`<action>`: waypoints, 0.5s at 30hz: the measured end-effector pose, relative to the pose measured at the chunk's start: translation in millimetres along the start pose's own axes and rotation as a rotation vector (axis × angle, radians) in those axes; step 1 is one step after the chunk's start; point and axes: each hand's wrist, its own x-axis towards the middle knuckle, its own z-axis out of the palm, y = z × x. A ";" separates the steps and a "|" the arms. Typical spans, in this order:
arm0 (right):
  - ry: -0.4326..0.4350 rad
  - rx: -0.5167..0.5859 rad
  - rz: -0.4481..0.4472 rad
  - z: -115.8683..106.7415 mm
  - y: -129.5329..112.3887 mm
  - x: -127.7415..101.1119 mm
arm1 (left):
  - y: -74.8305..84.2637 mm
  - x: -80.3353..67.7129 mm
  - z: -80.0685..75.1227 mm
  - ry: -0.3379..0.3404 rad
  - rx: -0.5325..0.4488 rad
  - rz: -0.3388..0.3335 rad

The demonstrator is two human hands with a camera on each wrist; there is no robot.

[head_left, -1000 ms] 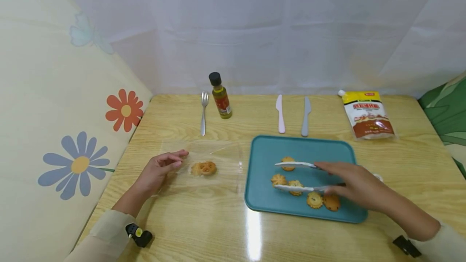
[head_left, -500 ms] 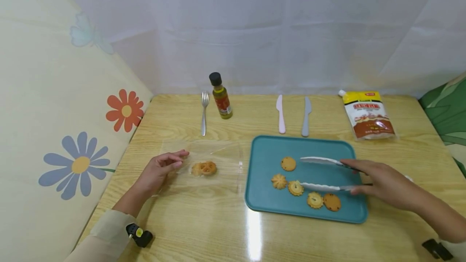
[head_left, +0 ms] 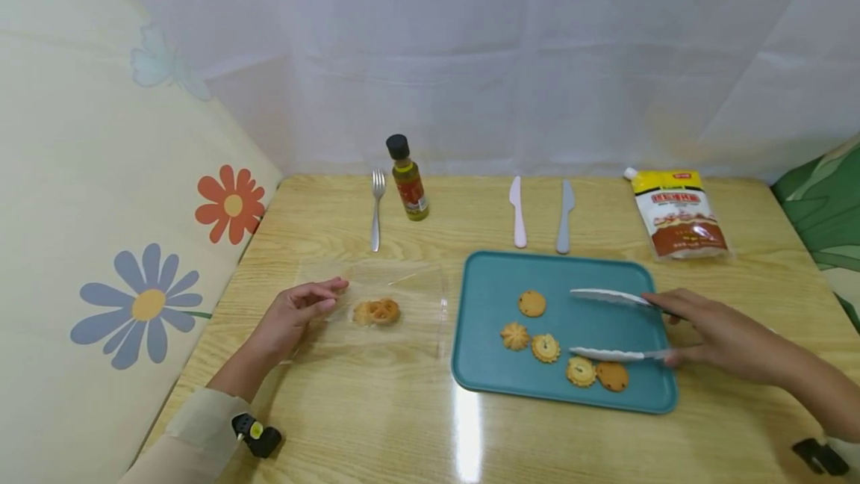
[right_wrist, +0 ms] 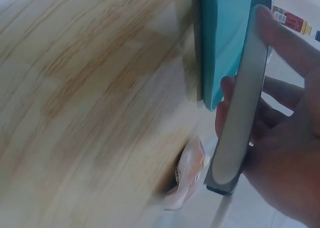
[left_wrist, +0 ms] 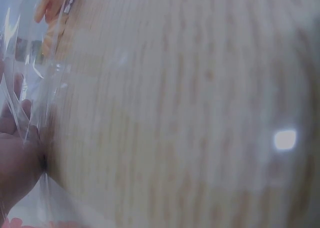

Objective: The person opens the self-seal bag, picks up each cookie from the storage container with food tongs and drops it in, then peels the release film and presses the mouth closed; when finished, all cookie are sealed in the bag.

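My right hand (head_left: 719, 331) holds a pair of tongs (head_left: 608, 355) by the arms, thumb on one and fingers on the other. The white tips are spread over the right part of the teal tray (head_left: 484, 275), with no cookie between them. In the right wrist view a tong arm (right_wrist: 240, 102) lies under a digit. Several cookies (head_left: 546, 348) lie on the tray; the lower tip is close beside one scalloped cookie (head_left: 581, 370). My left hand (head_left: 298, 312) holds the left edge of a clear plastic bag (head_left: 416, 290). Inside, pretzel-shaped and paler cookies (head_left: 383, 311) lie together.
Behind the bag are a fork (head_left: 376, 211) and a dark-capped bottle (head_left: 410, 189). A pink knife (head_left: 518, 215) and a grey knife (head_left: 564, 219) lie behind the tray. A spouted pouch (head_left: 678, 215) stands back right. White cloth (head_left: 470, 58) hangs behind the table.
My right hand has drawn the tongs to the right across the tray, uncovering the cookies. Their arms are spread a little wider now. The left hand and bag stay put.
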 end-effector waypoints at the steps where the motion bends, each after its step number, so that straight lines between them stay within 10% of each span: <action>1: 0.009 -0.014 0.003 -0.2 0.5 -0.5 | 0.1 0.1 0.0 0.000 0.001 0.001; 15: -0.094 -0.020 0.025 -16.1 7.7 -9.1 | 1.0 0.4 0.1 -0.002 0.002 0.004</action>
